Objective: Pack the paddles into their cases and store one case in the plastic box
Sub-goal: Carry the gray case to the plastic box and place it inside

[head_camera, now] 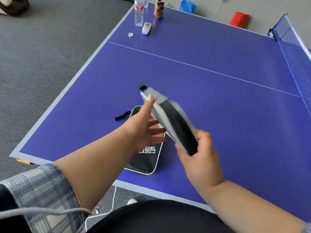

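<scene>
**Bare forearms over the blue table, one case lifted**

Plaid sleeve (42, 185) pushed up on the left arm, the person leans over the near edge of a blue table-tennis table (218, 47), its net (296, 52) running along the right side.

A black case with white piping (144, 163) lies flat near that edge, partly under the left arm, with its black strap (122, 116) trailing off to the left. A red patch shows at its middle between the left fingers; from here I cannot tell if that is a paddle face or part of the cover.

Above it, tilted and blurred, is a grey-and-black case (175, 121). The right hand (202, 158) has its fingers curled tight round the lower end. The left hand (144, 130) is spread, fingers straight and apart, the thumb tip touching the grey edge near the top. I cannot tell whether this case holds anything.

At the far left corner stand a clear water bottle (139, 12) and a brown packet (159, 9). A white handset (146, 28) lies just beside the bottle, and a small white cap (130, 34) lies loose nearby.
</scene>
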